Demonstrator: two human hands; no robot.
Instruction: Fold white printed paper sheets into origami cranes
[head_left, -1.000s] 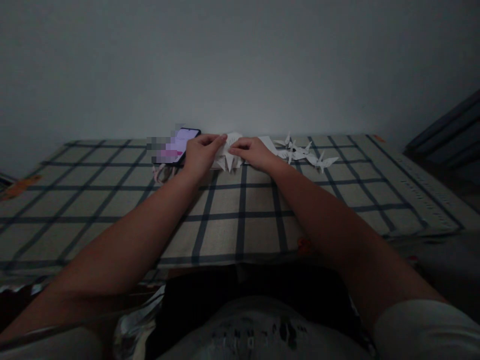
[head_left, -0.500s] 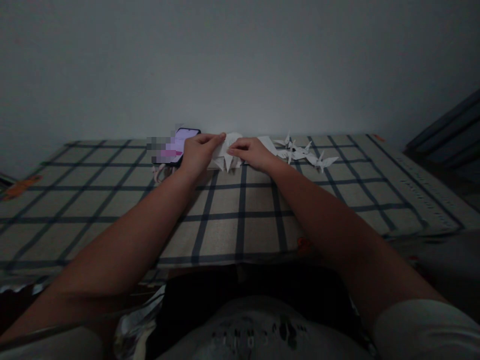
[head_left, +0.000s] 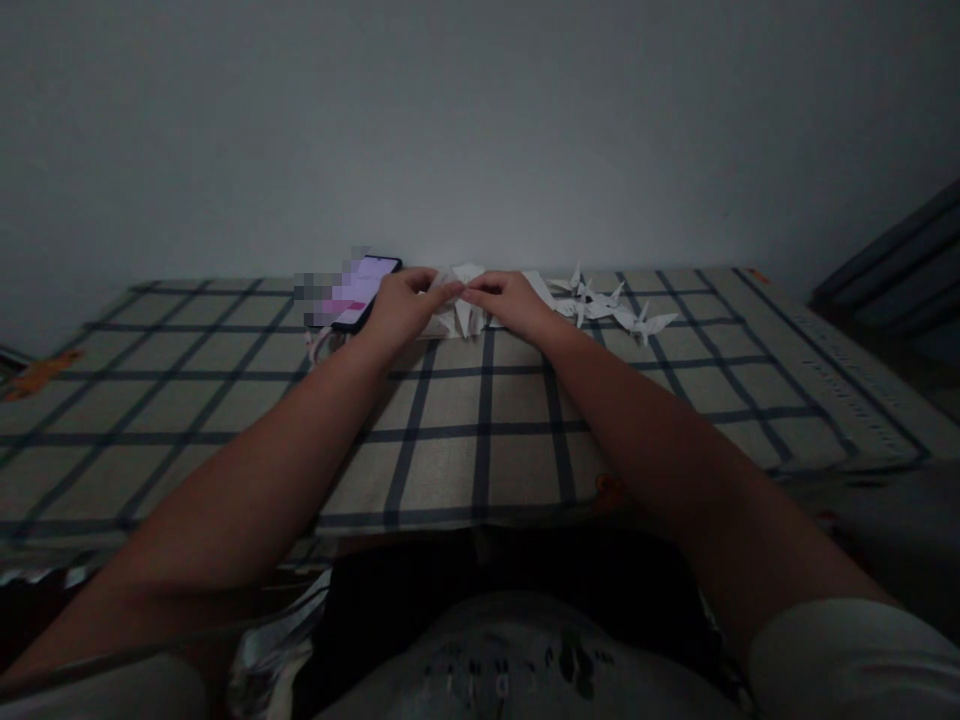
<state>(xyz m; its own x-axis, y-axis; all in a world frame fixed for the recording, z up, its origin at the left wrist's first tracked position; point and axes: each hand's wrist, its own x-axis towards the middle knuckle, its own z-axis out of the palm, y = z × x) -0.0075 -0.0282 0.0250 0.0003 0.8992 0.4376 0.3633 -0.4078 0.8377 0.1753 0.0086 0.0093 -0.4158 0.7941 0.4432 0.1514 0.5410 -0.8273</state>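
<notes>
Between my hands is a piece of folded white paper [head_left: 464,316] with pointed flaps, one pointing down toward me. My left hand [head_left: 409,303] is closed on its left side, thumb stretched over the paper's middle. From the right, my right hand [head_left: 510,302] pinches the same paper, its fingertips meeting my left thumb. Fingers hide part of the folds. Several finished white paper cranes [head_left: 596,304] lie to the right of my right hand. Behind that hand shows a flat white sheet of paper [head_left: 538,287].
A phone [head_left: 367,285] with a lit screen lies left of my left hand, partly blurred out, a pale loop [head_left: 321,346] beside it. A checked cloth [head_left: 450,470] covers the table, which stands against a plain wall [head_left: 480,130].
My left thumb has come down and right onto the paper's middle, and my right fingertips have risen slightly to meet it. The folded paper has shifted a little to the right.
</notes>
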